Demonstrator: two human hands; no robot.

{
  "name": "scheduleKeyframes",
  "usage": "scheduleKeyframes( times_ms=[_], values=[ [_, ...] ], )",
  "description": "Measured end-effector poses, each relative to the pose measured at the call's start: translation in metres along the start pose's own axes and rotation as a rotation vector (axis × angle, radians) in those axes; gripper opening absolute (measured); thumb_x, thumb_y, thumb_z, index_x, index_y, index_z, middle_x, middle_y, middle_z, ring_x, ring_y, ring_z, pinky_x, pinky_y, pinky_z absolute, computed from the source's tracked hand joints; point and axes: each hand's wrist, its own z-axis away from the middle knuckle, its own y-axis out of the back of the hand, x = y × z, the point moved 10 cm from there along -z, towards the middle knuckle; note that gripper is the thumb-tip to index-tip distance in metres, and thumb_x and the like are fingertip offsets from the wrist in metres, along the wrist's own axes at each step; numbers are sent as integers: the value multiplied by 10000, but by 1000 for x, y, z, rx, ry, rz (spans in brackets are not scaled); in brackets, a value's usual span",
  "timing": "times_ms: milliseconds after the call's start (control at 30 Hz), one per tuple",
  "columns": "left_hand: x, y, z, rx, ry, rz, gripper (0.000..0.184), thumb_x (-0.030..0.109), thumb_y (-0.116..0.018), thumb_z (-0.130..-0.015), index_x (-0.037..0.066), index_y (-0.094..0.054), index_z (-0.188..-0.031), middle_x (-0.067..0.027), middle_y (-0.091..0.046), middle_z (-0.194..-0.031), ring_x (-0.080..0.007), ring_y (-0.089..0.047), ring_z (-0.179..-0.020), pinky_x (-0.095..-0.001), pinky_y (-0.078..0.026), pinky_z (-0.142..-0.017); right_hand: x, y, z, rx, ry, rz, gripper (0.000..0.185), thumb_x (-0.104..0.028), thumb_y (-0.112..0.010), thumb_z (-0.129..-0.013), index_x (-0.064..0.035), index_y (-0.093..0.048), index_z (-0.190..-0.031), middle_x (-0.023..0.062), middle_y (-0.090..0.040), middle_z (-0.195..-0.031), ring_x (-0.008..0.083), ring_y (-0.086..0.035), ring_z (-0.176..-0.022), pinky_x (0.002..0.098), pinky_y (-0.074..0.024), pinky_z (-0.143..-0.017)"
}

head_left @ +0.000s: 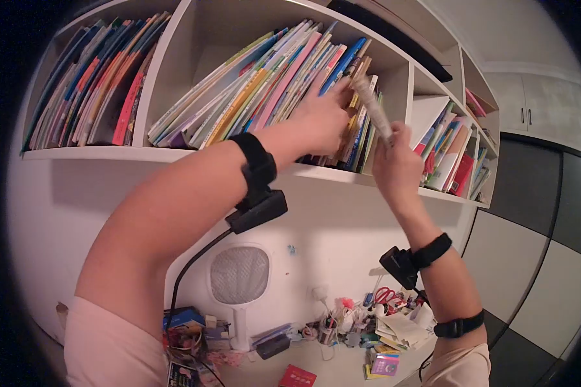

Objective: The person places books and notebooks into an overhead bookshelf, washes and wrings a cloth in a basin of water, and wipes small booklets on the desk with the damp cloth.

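One pale rod-like item (373, 109) is gripped in the right hand (397, 164), in front of leaning books (265, 84).

Its lower end is enclosed by that hand, and its upper end is tilted toward the left hand (326, 121), which is set against the books; whether anything is gripped there cannot be told. Behind the grip, the books are held in a white shelf (103, 153). Well below it, a mesh racket (239, 275) is seen upright; far to its right, a dark-and-white wardrobe (519, 164) is visible.
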Motion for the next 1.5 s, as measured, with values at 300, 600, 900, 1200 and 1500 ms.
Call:
scheduleKeyframes(
  times_ms=[300,600,900,1200,1500],
  values=[
    [35,-39,-35,23,-257,-163,436,176,-607,-705,-8,-523,-1091,-91,-588,-1026,-238,-497,-1090,-416,-258,-1015,45,46,-36,403,-116,-364,340,-133,-587,-803,41,-423,-1046,252,-610,-854,368,-622,-811,393,-477,-701],
    [13,-25,-29,260,-407,-161,248,150,-594,-691,59,-562,-919,-43,-566,-885,-208,-517,-939,-337,-338,-940,58,-1,-42,356,-253,-474,351,-170,-568,-812,61,-419,-1030,282,-590,-905,393,-596,-875,416,-460,-762],
    [7,-18,-29,242,-422,-200,223,136,-578,-672,70,-594,-884,-19,-587,-972,-187,-518,-941,-325,-343,-926,47,-29,-48,359,-302,-359,301,-105,-520,-785,81,-376,-973,325,-567,-827,461,-576,-799,478,-454,-731],
    [-1,-5,-21,249,-422,-176,233,153,-596,-670,78,-597,-890,-22,-582,-1004,-174,-515,-968,-315,-342,-913,68,-19,-47,350,-305,-257,311,-119,-522,-777,81,-363,-955,335,-568,-779,470,-579,-765,495,-463,-702],
    [0,0,-17,364,-442,-170,170,137,-571,-664,94,-623,-820,-1,-610,-908,-166,-534,-915,-299,-346,-882,54,-40,-47,195,-351,-175,331,-158,-530,-793,85,-374,-954,325,-576,-810,450,-591,-791,483,-476,-699]
  ],
)
